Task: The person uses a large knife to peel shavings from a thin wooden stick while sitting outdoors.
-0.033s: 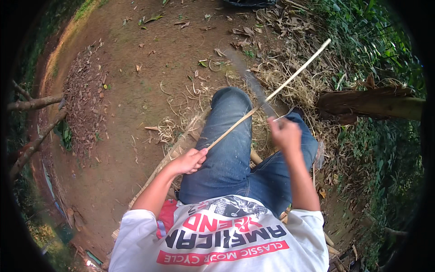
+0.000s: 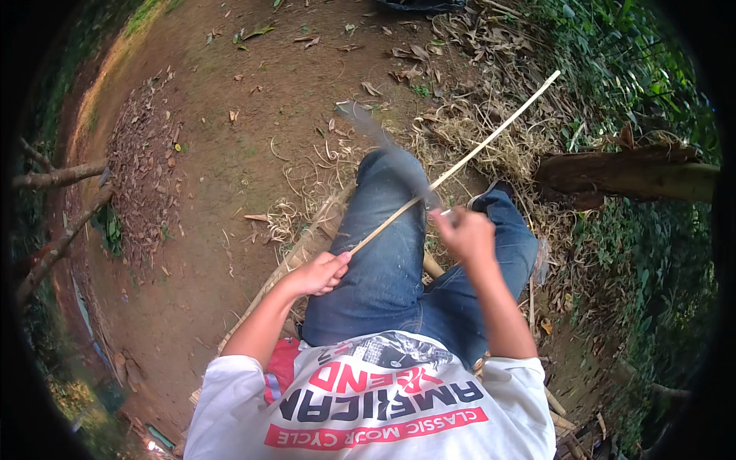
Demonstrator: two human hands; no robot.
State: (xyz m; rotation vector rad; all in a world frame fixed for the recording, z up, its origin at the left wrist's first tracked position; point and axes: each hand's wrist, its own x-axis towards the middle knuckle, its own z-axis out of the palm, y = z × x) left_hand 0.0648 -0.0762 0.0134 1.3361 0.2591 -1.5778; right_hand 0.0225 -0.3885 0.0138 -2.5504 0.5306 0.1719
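Observation:
A long, thin, pale strip, apparently bamboo (image 2: 494, 138), slants from my lap up to the far right. Its near end is gripped by my left hand (image 2: 318, 274), closed just beside my left thigh. My right hand (image 2: 469, 234) is wrapped round the handle of a large knife (image 2: 391, 156). The blade, smeared by motion, points far left and crosses the strip above my left knee. Whether its edge touches the strip I cannot tell. Both forearms reach forward over my jeans (image 2: 368, 284).
Curled pale shavings (image 2: 284, 218) litter the brown soil around my legs. A tree trunk (image 2: 621, 178) stands at the right among dry leaves and green plants. Bare branches (image 2: 65, 230) jut in at the left. A dark object (image 2: 422, 4) shows at the far edge.
My right hand has shifted slightly left and nearer, carrying the knife along the strip toward my left hand. The left hand stays about where it was.

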